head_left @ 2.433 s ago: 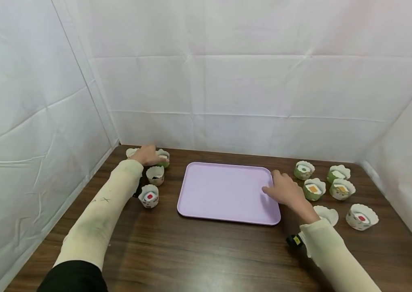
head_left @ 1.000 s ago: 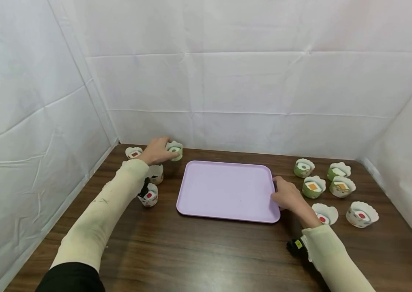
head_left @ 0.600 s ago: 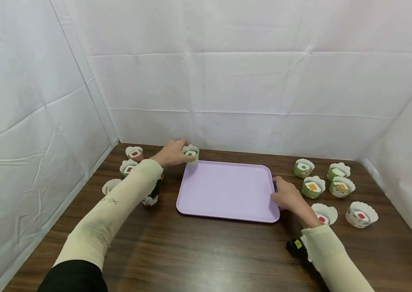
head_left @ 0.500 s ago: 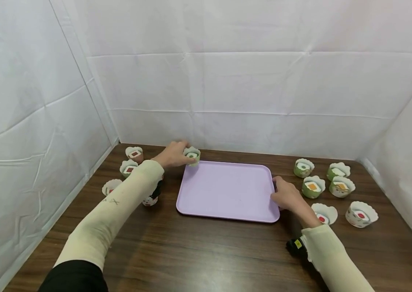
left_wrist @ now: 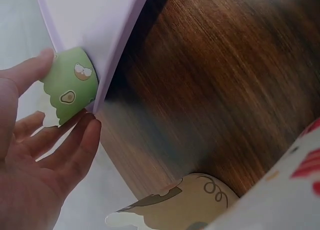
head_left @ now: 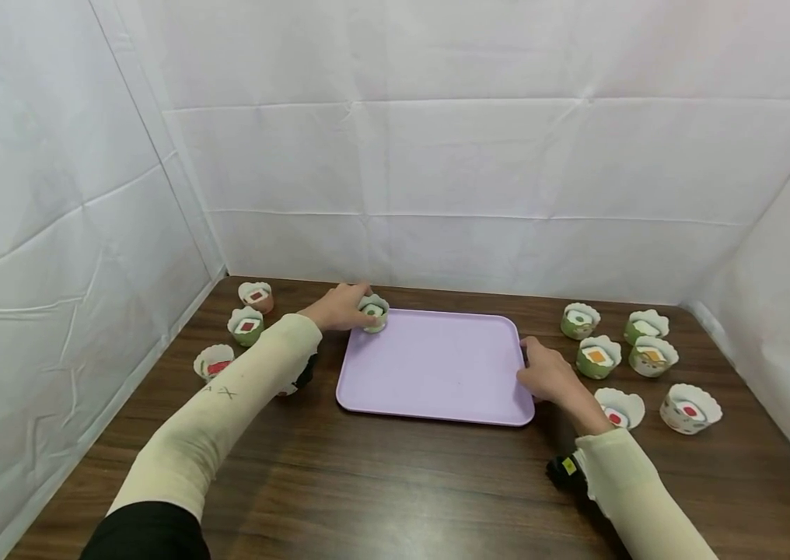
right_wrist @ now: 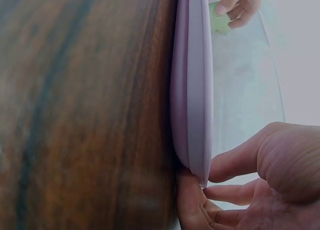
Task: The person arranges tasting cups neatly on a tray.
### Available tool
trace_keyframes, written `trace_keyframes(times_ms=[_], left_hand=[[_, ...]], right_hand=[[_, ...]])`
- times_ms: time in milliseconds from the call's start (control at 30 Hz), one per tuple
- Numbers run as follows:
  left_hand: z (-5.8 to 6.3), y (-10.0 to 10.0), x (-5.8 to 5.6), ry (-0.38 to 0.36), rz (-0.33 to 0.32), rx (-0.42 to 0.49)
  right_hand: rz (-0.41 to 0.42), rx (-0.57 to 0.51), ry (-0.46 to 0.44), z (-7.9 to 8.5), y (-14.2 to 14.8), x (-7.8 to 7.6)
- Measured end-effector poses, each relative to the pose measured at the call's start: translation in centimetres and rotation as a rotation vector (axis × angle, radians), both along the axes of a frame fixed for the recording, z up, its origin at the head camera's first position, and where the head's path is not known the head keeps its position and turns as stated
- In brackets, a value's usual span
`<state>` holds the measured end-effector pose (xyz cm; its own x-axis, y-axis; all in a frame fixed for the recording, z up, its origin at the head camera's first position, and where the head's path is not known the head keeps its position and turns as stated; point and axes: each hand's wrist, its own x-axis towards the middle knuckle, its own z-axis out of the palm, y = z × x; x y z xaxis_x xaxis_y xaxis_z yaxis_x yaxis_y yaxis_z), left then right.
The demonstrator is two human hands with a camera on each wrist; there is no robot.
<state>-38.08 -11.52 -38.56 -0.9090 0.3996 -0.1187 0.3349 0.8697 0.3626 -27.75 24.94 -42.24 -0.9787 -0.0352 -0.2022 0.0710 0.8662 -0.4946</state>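
My left hand [head_left: 340, 308] holds a green paper baking cup [head_left: 375, 315] at the far left corner of the lilac tray [head_left: 430, 365]. The cup has a scalloped rim and a white piece with a green centre inside. In the left wrist view the thumb is at the rim of the green cup [left_wrist: 72, 85] and the fingers lie along its other side; its base is against the tray corner. On the tray's right edge, my right hand [head_left: 547, 372] pinches the rim, with thumb above and a finger below in the right wrist view, around the tray edge [right_wrist: 195, 105].
To the left stand a pinkish cup [head_left: 257, 297], a green cup [head_left: 246, 327] and a white-rimmed cup [head_left: 213, 362]; my forearm hides others. Several cups, such as a green one [head_left: 599, 358] and a patterned one [head_left: 690, 408], stand right. White sheets wall the table.
My left hand has lifted the green cup from the back left and brought it right onto the tray's corner. My right hand has gone from above the tray's right side to its rim.
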Motion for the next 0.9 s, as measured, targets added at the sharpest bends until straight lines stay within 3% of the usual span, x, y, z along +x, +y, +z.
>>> trace_keyframes(times_ms=[567,900], left_hand=[[-0.11,0.27,-0.01,0.006,-0.013,-0.029],[0.16,0.41,0.26,-0.044,-0.004,-0.008]], right_hand=[[-0.009,-0.011,-0.004,-0.08,-0.04,0.02],[-0.003,-0.007,-0.006,-0.05,-0.03,-0.01]])
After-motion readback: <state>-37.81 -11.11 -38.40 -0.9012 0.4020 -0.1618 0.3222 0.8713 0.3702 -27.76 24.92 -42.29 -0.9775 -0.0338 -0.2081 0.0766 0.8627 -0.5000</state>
